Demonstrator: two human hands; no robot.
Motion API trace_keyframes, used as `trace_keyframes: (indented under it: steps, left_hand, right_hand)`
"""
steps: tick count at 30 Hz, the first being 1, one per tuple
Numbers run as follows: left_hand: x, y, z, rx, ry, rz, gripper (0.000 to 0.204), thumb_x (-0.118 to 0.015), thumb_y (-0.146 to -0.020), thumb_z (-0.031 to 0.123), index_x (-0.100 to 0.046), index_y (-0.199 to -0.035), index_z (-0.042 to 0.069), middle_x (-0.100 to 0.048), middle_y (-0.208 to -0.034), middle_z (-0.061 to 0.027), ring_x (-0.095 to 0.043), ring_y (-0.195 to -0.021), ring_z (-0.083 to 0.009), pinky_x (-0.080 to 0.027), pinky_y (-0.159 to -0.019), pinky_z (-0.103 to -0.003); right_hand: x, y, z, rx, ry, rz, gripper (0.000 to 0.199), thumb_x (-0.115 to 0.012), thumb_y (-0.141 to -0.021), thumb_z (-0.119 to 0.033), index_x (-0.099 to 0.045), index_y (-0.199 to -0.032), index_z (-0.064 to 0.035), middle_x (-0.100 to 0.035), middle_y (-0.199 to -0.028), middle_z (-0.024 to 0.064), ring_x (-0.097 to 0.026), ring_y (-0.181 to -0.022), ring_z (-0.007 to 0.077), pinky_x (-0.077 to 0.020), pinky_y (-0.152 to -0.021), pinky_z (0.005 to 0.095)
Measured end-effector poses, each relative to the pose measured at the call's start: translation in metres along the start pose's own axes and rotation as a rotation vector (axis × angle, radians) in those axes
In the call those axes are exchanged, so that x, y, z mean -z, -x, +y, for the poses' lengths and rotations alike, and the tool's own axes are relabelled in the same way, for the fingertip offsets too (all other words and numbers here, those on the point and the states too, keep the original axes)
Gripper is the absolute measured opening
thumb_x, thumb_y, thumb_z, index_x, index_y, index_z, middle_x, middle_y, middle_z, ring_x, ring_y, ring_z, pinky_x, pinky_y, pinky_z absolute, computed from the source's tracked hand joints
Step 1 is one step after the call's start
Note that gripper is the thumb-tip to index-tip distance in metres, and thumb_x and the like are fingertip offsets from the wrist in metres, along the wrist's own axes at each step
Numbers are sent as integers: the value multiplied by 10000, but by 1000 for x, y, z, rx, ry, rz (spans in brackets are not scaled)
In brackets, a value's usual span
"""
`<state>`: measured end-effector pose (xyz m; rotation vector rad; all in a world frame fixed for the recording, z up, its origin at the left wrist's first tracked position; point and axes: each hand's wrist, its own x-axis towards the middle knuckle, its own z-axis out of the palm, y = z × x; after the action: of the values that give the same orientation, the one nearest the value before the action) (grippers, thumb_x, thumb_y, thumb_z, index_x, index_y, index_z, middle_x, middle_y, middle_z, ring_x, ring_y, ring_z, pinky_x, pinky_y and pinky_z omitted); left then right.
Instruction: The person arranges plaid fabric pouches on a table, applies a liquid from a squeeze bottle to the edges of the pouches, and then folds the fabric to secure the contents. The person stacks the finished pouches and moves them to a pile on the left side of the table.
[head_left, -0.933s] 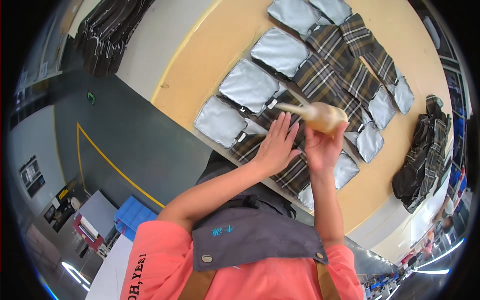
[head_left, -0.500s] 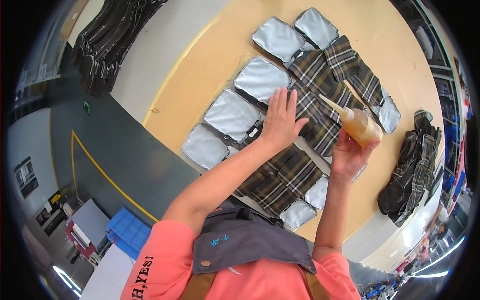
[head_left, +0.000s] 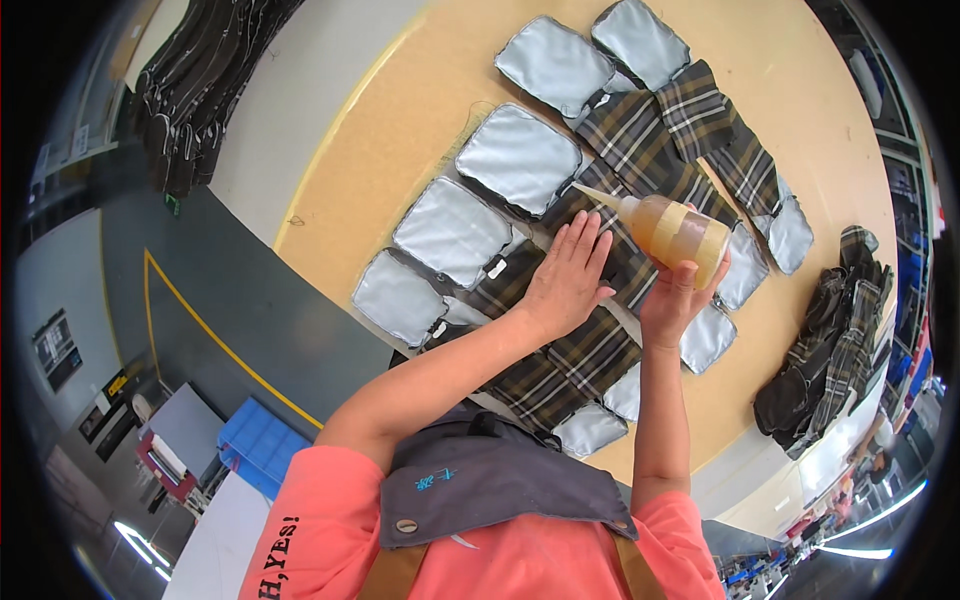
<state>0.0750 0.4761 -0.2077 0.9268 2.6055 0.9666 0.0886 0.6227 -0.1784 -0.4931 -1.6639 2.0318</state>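
My left hand [head_left: 568, 280] lies flat, fingers spread, on dark plaid fabric pieces [head_left: 560, 345] laid in a row on a tan table [head_left: 400, 120]. My right hand [head_left: 680, 295] grips a squeeze bottle of amber liquid [head_left: 672, 228], tipped on its side just above the cloth, its pointed nozzle aimed left toward the plaid piece beside my left fingertips. Grey-lined pocket pieces [head_left: 518, 158] flank the plaid strips on both sides.
A heap of folded plaid pieces [head_left: 825, 350] sits at the table's right edge. Dark garments [head_left: 190, 90] hang or lie stacked at upper left. Beyond the table are a grey floor with a yellow line [head_left: 200, 320] and a blue bin [head_left: 255, 445].
The bottle has swung from upright near my left hand, out to the right, then back over the plaid with its nozzle pointing left. My left hand stays pressed on the fabric.
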Motion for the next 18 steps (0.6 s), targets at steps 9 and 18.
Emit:
trace_keyframes:
  steps: [9, 18]
  left_hand:
    - [16, -20, -8, 44, -45, 30, 824, -728, -778, 265, -299, -1402, -61, -308, -1423, -284, -271, -1357, -428, -251, -1122, -481]
    - [-3, -11, -2, 45, -67, -51, 837, -721, -776, 339, -320, -1386, -70, -260, -1454, -291, -232, -1385, -419, -242, -1128, -481]
  right_hand:
    - [1, -20, -23, -177, -275, 216, 661, -577, -887, -526, -429, -1341, -68, -531, -1289, 117, -566, -1146, 282, -544, -899, 430]
    - [8, -2, -3, -58, -2, 46, 800, -707, -830, -434, -243, -1349, -40, -433, -1360, 238, -474, -1240, 332, -452, -987, 467]
